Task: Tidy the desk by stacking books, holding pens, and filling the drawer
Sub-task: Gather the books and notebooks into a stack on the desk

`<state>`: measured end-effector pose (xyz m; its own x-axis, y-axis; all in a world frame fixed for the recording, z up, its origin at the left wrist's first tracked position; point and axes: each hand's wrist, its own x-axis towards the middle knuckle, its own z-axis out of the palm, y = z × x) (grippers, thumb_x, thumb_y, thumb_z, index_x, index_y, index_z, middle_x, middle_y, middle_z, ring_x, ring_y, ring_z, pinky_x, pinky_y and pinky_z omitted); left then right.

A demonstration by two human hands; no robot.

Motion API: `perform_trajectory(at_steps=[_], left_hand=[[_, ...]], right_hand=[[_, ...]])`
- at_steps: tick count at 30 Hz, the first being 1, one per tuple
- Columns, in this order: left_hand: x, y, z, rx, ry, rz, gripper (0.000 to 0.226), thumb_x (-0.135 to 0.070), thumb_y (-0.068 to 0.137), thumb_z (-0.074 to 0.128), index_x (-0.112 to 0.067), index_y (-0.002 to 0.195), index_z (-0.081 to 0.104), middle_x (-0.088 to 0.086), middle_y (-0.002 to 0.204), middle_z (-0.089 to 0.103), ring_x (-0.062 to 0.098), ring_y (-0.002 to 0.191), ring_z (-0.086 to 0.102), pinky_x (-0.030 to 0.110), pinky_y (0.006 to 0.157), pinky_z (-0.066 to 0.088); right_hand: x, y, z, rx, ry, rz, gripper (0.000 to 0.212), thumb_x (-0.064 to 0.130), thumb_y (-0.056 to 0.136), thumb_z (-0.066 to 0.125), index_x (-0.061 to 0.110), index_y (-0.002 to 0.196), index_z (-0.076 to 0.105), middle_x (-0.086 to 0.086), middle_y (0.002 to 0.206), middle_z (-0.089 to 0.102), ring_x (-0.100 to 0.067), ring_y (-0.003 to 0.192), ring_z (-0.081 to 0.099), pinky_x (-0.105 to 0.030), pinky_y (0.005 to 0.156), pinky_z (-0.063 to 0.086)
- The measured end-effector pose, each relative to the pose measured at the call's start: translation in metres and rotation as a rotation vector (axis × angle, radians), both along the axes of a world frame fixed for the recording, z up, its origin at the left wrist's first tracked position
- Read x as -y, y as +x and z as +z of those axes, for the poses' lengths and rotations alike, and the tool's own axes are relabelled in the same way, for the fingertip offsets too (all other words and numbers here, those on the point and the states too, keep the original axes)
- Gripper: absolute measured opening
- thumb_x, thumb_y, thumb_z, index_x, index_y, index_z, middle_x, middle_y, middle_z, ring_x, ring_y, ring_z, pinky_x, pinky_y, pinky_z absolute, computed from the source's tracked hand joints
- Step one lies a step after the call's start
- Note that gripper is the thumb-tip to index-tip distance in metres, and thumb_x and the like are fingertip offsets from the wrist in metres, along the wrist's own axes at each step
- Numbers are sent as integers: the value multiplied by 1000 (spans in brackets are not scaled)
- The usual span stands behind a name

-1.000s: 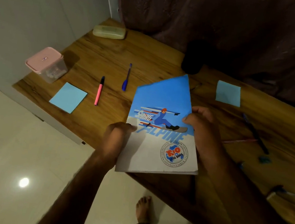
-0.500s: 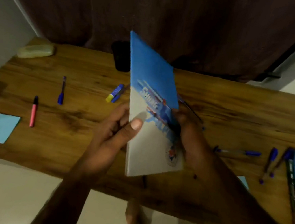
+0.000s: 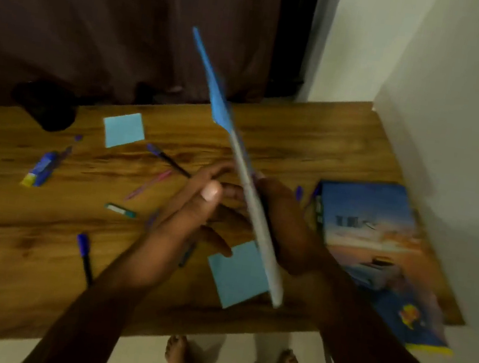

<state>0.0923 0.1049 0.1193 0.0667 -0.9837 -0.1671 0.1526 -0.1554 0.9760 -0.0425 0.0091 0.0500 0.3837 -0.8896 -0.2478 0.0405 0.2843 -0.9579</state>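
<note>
Above desk (image 3: 300, 134): thin book (image 3: 248, 195) edge-on, right hand (image 3: 285, 221) fingers gripping it; left hand (image 3: 197, 206) fingers spread.

Both forearms reach forward and upward from the lower edge of the view, converging at centre. Left hand (image 3: 194, 206): palm turned inward, fingers (image 3: 217, 175) extended and loosely spread, thumb raised with its nail facing the camera; the fingertips meet the left face of a thin notebook (image 3: 248, 195) held edge-on. Right hand (image 3: 285, 221): wrapped around the notebook's other face, back of the hand toward the camera, its fingers hidden behind the cover. Wrists roughly level. Two bare feet visible below, on the floor. Motion blur softens the finger detail.
</note>
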Motion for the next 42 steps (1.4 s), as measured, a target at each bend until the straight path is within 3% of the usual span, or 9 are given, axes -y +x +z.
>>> perform_trajectory(at_steps=[3, 8, 12, 17, 22, 26, 30, 34, 42], left_hand=[[7, -51, -1, 103, 1, 3, 45, -55, 93, 47, -31, 130, 55, 4, 110, 73, 28, 89, 72, 39, 60, 59], [29, -121, -24, 81, 155, -22, 29, -27, 104, 44, -18, 128, 59, 16, 97, 72, 31, 75, 70, 34, 51, 54], [40, -162, -64, 183, 417, -41, 29, -14, 106, 38, -21, 125, 58, 15, 100, 72, 31, 77, 71, 44, 58, 60], [53, -187, -106, 354, 492, -40, 31, -4, 101, 34, -17, 122, 53, 9, 101, 68, 22, 74, 70, 35, 47, 57], [60, -188, -115, 597, 389, -52, 20, -11, 103, 43, -23, 117, 48, -10, 95, 60, 16, 82, 68, 42, 54, 61], [54, -190, -125, 740, 307, -64, 30, -21, 101, 48, -23, 130, 47, 0, 120, 66, 21, 103, 68, 48, 76, 61], [48, -191, -141, 750, 314, -81, 56, -39, 90, 48, -27, 144, 38, 3, 133, 59, 22, 117, 60, 49, 93, 56], [48, -187, -173, 625, 395, -79, 71, -55, 76, 51, -46, 144, 31, 0, 133, 57, 24, 118, 60, 56, 86, 57], [49, -202, -118, 342, 527, 21, 39, -4, 96, 44, -30, 124, 46, 1, 119, 64, 24, 104, 66, 48, 77, 62]], right_hand=[[11, -64, -5, -69, 35, -191, 36, 34, 99, 57, 1, 103, 68, -16, 95, 74, -23, 83, 71, -35, 72, 54], [24, -178, -25, -326, 23, -419, 25, 40, 94, 62, 24, 113, 59, -3, 102, 72, -19, 87, 72, -28, 59, 52], [23, -238, -45, -446, -30, -422, 32, 39, 91, 67, 33, 119, 54, 5, 110, 68, -17, 93, 71, -48, 84, 59], [12, -257, -62, -588, -69, -384, 33, 21, 90, 70, 26, 118, 53, -1, 111, 66, -20, 92, 70, -51, 79, 61], [12, -261, -86, -905, -143, -391, 58, 59, 70, 60, 30, 119, 55, -1, 114, 66, -23, 98, 67, -46, 78, 61], [11, -259, -89, -1051, -169, -373, 69, 63, 66, 57, 25, 123, 56, -7, 117, 65, -30, 104, 64, -48, 82, 59], [14, -265, -96, -1034, -158, -329, 74, 67, 63, 58, 25, 124, 54, -4, 114, 67, -26, 100, 68, -45, 76, 62], [19, -270, -108, -990, -136, -332, 77, 67, 58, 56, 29, 125, 51, -3, 114, 67, -26, 96, 69, -45, 73, 63], [11, -261, -77, -901, -64, -397, 37, 26, 79, 79, 14, 111, 66, -6, 108, 74, -25, 90, 73, -42, 71, 63]])
